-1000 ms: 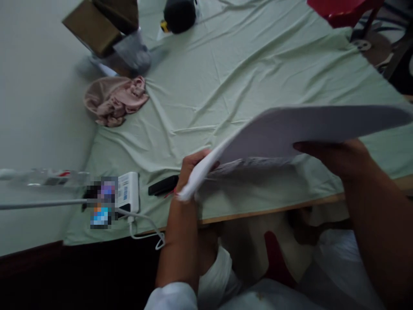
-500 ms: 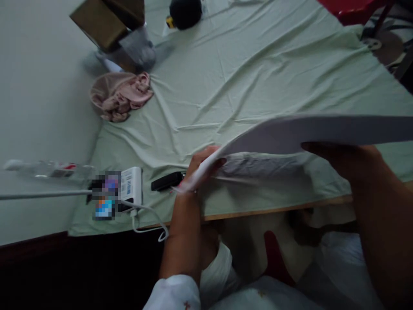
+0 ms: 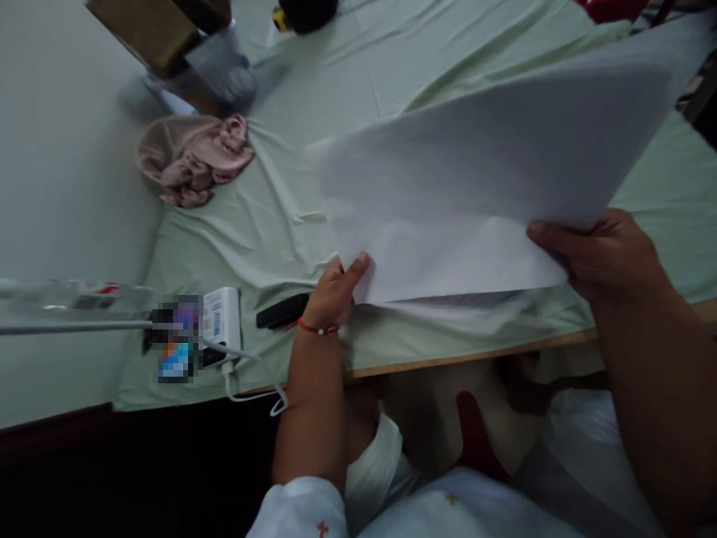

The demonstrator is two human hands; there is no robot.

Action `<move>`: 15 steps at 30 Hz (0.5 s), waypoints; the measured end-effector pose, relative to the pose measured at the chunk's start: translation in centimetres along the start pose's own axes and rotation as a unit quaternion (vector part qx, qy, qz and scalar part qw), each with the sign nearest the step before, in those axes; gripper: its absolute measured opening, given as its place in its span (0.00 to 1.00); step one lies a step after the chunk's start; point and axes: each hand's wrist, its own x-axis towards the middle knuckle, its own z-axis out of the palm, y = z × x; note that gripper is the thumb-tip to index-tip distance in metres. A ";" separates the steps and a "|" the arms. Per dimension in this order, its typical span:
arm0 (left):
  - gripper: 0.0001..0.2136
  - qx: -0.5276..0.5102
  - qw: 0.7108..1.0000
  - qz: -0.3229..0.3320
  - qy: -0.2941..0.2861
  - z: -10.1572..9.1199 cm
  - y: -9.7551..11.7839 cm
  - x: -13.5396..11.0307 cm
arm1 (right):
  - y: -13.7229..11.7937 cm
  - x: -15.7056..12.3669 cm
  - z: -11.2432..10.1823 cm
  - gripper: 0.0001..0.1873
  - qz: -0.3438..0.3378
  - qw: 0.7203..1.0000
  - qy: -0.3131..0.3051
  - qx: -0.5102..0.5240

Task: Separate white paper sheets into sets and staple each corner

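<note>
"What's different about the paper (image 3: 448,194)?"

"Half a second ago it was bowed and nearly edge-on; now its broad white face shows, tilted, over the near part of the green tablecloth (image 3: 283,250)."

"And the hands?"

"The left hand (image 3: 331,295) pinches the near left corner, thumb on top; the right hand (image 3: 608,254) grips the right edge, thumb on top too (most fingers underneath are hidden). The red bracelet (image 3: 319,327), partly covered before, is in plain sight."

"What's hard to make out?"

"The paper's far right corner is blurred, and I can't tell if it's one layer. A blocky patch (image 3: 176,359) hides something beside the white device (image 3: 227,317), and the frame cuts off the brown box (image 3: 146,33)."
</note>
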 end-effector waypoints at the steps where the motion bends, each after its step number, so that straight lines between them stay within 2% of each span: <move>1: 0.27 -0.020 0.999 -0.032 -0.019 0.1 0.2 -0.1 | 0.0 0.1 0.2 0.15 0.003 1.000 0.008 0.015; 4: 0.29 -0.060 0.988 -0.106 -0.092 0.5 0.7 -0.5 | -0.2 0.1 0.6 0.16 0.013 0.999 0.024 0.034; 8: 0.26 -0.038 0.978 -0.140 -0.152 0.8 1.0 -1.0 | -0.7 0.0 0.9 0.19 0.019 0.999 0.017 0.041; 11: 0.23 -0.017 0.976 -0.133 -0.169 0.6 1.0 -1.2 | -1.0 -0.1 0.9 0.23 0.054 0.998 0.007 0.043; 15: 0.22 -0.016 0.980 -0.128 -0.152 -0.2 1.2 -1.6 | -1.0 -0.2 0.8 0.23 0.141 0.986 -0.091 -0.022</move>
